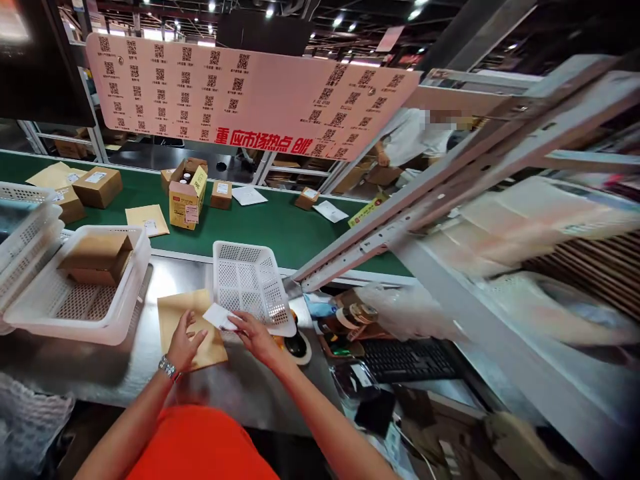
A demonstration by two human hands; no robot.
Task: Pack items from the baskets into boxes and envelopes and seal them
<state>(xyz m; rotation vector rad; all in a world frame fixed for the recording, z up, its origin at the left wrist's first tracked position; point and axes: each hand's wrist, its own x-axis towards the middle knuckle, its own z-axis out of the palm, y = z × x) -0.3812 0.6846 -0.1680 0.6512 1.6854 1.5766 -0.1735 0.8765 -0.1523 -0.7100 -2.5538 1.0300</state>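
My right hand [256, 337] pinches a small white label [219, 316] by its right end, above the corner of a tan padded envelope [173, 308]. The envelope lies flat on the metal table. Over its middle is my left hand [185, 343], fingers apart and holding nothing; whether it touches the paper I cannot tell. A silver watch is on my left wrist. Just beyond my right hand sits a white perforated basket [240, 280] with nothing in it.
A green conveyor [270, 230] runs behind the table with parcels and an open yellow carton [186, 200]. At left, a white crate [100, 330] holds a brown box [97, 260]. A slanted metal post [360, 243] and a keyboard [407, 360] are at right. Beyond the conveyor stands another person.
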